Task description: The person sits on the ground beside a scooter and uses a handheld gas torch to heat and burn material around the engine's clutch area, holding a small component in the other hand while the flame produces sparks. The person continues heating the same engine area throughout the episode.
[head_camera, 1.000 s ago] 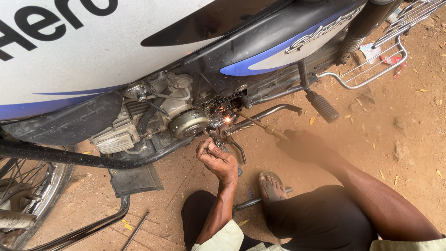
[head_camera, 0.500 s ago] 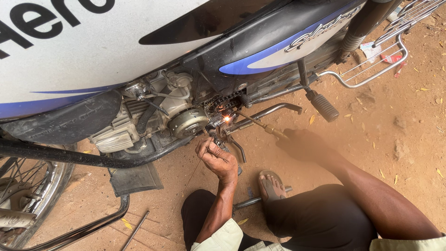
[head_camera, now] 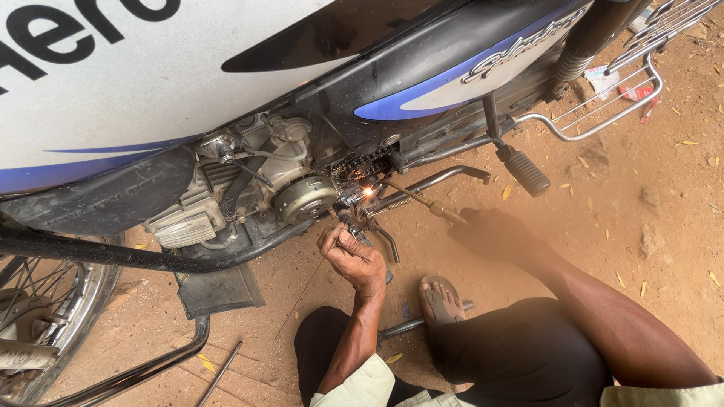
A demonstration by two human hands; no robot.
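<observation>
A white, blue and black motorcycle (head_camera: 226,90) stands over me on red dirt, its engine (head_camera: 249,188) exposed. My right hand (head_camera: 494,234) holds a thin brass torch (head_camera: 422,202) whose tip makes a bright spark (head_camera: 368,191) at the metal parts beside the round engine cover (head_camera: 303,197). My left hand (head_camera: 351,256) is closed on a thin rod (head_camera: 305,290), its upper end close under the spark. What the left fingers press against is partly hidden.
A kick lever (head_camera: 434,181) and a black footpeg (head_camera: 526,172) stick out to the right of the spark. A spoked wheel (head_camera: 45,301) is at lower left. My sandalled foot (head_camera: 441,298) rests on the dirt beside a metal bar (head_camera: 411,325). A loose rod (head_camera: 220,373) lies near the frame tube.
Both hands stay in nearly the same place at the engine. The spark keeps glowing at the torch tip.
</observation>
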